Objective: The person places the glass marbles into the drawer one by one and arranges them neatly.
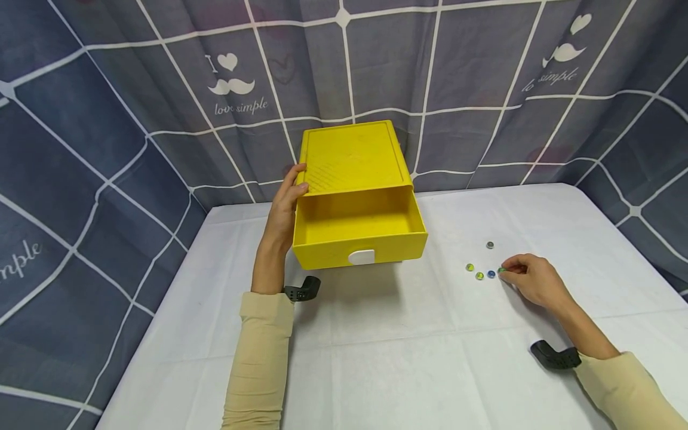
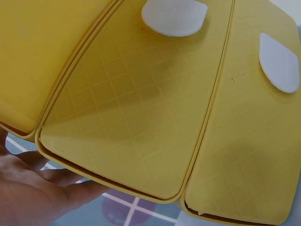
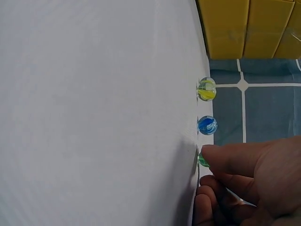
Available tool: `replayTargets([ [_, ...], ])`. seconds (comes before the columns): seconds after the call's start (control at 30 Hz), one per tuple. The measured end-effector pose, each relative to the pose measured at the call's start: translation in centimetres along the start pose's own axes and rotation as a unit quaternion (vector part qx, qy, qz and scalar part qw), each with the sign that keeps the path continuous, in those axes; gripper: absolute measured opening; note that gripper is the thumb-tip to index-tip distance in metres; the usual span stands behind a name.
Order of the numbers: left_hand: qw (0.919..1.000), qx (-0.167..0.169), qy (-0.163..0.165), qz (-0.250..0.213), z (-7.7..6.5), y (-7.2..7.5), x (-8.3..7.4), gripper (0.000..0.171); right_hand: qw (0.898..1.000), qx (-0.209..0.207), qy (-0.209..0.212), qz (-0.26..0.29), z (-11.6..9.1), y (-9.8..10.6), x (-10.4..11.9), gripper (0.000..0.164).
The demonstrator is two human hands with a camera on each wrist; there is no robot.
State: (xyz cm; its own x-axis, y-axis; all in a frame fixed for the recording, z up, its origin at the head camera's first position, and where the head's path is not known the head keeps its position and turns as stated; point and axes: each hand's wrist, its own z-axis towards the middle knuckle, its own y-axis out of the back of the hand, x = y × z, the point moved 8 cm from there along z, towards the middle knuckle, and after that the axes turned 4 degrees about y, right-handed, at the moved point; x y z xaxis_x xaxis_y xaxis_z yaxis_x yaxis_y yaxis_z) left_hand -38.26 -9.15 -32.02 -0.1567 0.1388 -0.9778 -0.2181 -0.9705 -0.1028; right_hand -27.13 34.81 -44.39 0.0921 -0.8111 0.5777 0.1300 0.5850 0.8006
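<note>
A yellow drawer cabinet (image 1: pixel 355 156) stands on the table with its top drawer (image 1: pixel 360 251) pulled out; the inside shows bare. My left hand (image 1: pixel 282 215) rests against the cabinet's left side, fingertips at the top edge. In the left wrist view, that hand's fingers (image 2: pixel 66 181) lie along the side, behind the drawer fronts. At the right, my right hand (image 1: pixel 534 282) pinches a green marble (image 3: pixel 203 160) between thumb and finger, at the table surface. Beside it sit a blue marble (image 1: pixel 491 274), two yellow-green marbles (image 1: pixel 479 276) and a greyish marble (image 1: pixel 490 245).
A white cloth (image 1: pixel 430 358) covers the table. Grey checked curtains (image 1: pixel 457 71) hang behind and at both sides, close to the cabinet's back. White handles (image 2: pixel 174 16) jut from the drawer fronts. Each wrist wears a black camera (image 1: pixel 553 356).
</note>
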Motion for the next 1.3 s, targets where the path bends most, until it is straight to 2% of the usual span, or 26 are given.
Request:
replayTargets([
  [0.6,0.9998,0.008,-0.006,-0.015,-0.06,-0.20,-0.14,0.052,1.000,0.005,-0.013,0.004,-0.17,-0.13,-0.32,0.024],
  [1.3,0.9998,0.009,-0.006,-0.016,-0.12,-0.26,-0.16,0.054,1.000,-0.008,-0.021,0.016,-0.53,0.11,-0.45,0.024],
])
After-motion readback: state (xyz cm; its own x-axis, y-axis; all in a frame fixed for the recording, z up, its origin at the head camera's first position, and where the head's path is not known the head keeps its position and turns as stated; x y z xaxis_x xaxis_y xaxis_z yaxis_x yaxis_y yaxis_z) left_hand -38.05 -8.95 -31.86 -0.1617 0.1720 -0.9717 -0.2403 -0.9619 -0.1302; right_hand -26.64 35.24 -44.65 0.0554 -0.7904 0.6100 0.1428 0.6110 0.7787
